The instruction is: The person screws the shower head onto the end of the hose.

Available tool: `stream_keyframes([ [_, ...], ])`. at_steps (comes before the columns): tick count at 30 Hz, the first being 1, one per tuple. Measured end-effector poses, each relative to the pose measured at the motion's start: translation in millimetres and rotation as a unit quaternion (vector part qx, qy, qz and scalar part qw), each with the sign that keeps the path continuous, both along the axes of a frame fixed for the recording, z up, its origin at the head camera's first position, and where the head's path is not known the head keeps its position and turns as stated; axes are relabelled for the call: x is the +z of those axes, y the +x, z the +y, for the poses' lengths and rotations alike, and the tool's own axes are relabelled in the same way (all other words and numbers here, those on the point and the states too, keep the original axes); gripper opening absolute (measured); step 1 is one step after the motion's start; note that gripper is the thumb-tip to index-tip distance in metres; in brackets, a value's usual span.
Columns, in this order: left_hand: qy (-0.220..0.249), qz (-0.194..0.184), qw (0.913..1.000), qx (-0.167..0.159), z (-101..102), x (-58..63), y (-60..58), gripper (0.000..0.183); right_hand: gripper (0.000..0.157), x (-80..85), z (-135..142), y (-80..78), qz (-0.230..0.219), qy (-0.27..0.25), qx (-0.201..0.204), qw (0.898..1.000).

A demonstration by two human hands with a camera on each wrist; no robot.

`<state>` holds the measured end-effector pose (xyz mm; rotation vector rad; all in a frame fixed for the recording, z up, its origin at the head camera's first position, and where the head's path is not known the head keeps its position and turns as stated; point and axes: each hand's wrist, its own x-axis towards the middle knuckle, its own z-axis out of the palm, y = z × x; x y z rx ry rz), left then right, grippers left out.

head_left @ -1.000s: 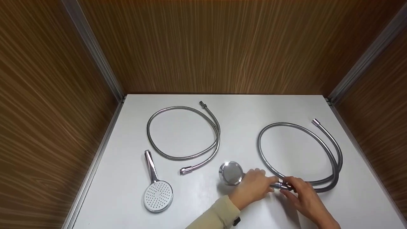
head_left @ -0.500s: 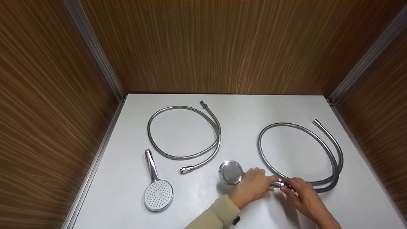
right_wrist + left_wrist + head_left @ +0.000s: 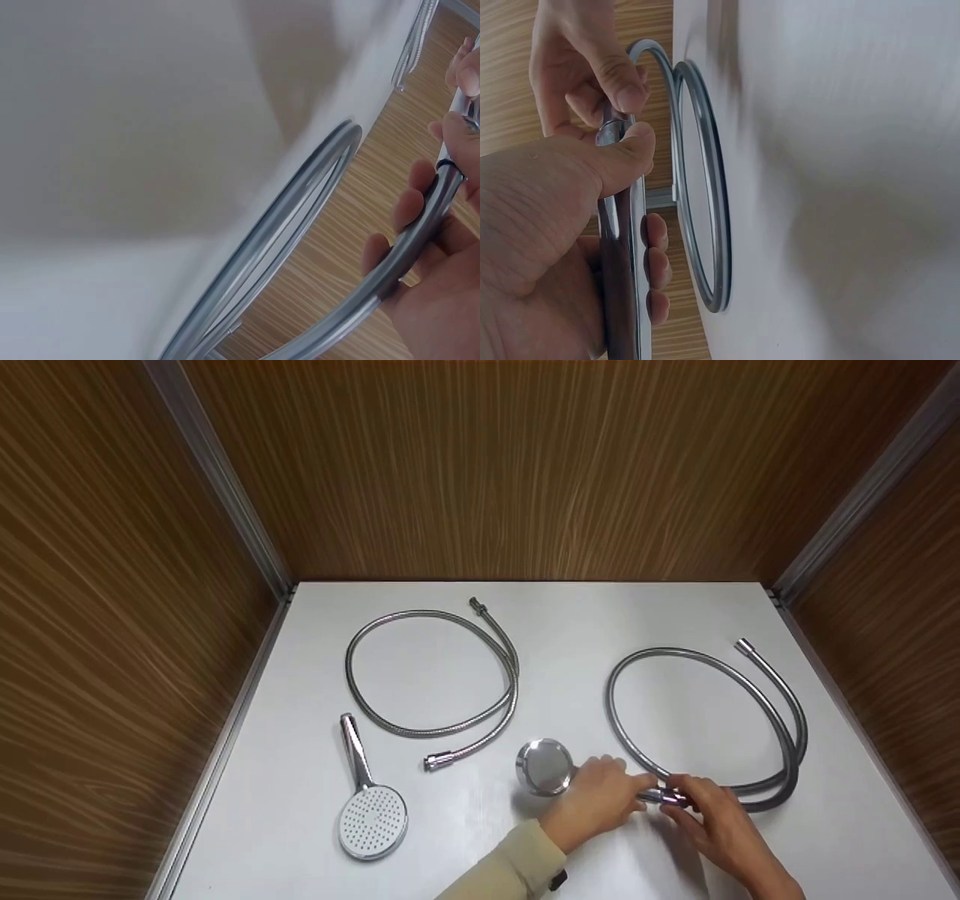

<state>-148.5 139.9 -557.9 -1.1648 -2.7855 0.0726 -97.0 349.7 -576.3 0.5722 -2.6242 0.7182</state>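
Observation:
My left hand grips the handle of a chrome shower head, whose round end sticks out to the left, raised off the table. In the left wrist view, the thumb and fingers wrap the shiny handle. My right hand holds the end of a grey shower hose against the handle's end. In the right wrist view its thumb pinches the chrome fitting and the fingers curl round the hose. Fingers hide whether the threads are engaged. The rest of that hose lies looped on the table.
A second shower head lies at the left, spray face up. Behind it a second metal hose is coiled on the white table. Wood-grain panels wall the back and both sides.
The right fingers shift slightly about the hose fitting, closing over it and then baring more chrome. The left hand and shower head stay put.

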Motion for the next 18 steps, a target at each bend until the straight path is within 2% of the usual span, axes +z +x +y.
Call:
stream_keyframes([
  [12,-0.002,-0.013,0.9999,0.006,-1.2,-2.0,0.5,0.033,0.034,-1.0,-1.5,2.7,0.007,0.011,-0.014,1.0],
  [18,0.005,-0.003,1.0,0.004,-2.4,-1.8,-0.1,0.031,0.051,-2.4,-3.2,2.5,-0.003,0.013,-0.022,1.0],
])
